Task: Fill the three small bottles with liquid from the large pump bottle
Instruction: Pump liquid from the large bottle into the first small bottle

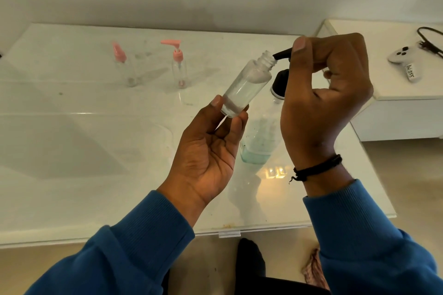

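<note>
My left hand (211, 148) holds a small clear bottle (247, 86) by its base, tilted, with its open neck against the black spout of the large pump bottle (260, 141). Clear liquid lies inside the small bottle. My right hand (326, 98) grips the black pump head from above, thumb on top, and hides most of it. The large bottle stands on the white table (72, 151) with pale blue liquid low in it. Two more small clear bottles stand at the back: one with a pink spray cap (123, 67), one with a pink pump top (178, 67).
A white side cabinet (395, 88) stands to the right, with a white game controller (405, 60) and a black cable (431, 40) on it. A wall runs behind the table. A dark foot (249, 261) and a pinkish cloth (314, 268) lie on the floor below the table's front edge.
</note>
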{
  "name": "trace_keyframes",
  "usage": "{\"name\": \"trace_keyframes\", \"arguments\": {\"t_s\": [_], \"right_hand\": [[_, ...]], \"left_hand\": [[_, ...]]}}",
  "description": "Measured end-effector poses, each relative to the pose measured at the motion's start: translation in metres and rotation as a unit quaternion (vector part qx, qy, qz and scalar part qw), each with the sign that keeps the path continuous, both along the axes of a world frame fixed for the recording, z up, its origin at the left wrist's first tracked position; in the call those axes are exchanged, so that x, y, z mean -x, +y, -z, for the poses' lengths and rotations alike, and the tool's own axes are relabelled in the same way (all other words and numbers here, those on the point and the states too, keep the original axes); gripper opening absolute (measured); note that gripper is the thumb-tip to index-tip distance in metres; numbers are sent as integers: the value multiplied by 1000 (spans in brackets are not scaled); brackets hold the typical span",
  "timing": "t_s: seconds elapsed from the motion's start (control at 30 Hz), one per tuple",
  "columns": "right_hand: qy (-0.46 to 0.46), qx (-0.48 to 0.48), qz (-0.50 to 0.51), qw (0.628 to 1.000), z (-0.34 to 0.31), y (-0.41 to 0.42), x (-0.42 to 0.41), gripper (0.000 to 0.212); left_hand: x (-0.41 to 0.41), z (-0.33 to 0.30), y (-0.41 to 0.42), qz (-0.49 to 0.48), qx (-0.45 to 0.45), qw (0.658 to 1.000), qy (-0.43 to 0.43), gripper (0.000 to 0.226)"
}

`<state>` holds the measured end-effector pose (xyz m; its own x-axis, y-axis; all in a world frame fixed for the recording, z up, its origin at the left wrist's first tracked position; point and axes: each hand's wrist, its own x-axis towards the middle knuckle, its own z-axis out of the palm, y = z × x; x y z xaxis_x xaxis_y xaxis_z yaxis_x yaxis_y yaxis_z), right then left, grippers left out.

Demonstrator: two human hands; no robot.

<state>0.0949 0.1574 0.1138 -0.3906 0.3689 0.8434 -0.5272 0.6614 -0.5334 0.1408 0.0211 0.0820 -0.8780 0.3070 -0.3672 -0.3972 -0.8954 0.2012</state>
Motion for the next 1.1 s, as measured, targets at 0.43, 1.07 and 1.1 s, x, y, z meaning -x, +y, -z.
{"name": "trace_keyframes", "arguments": {"t_s": [0.43,1.07,1.1], "right_hand": [[-2,12,-8,1000,3,1,0,29],[1,16,11,1000,4,6,3,32],[0,16,8,1000,5,5,3,32]], "left_hand": [[4,1,-2,-16,3,1000,-11,58],[4,3,0,-13,17,1000,-10,66],[4,3,0,-14,17,1000,-9,67]]}}
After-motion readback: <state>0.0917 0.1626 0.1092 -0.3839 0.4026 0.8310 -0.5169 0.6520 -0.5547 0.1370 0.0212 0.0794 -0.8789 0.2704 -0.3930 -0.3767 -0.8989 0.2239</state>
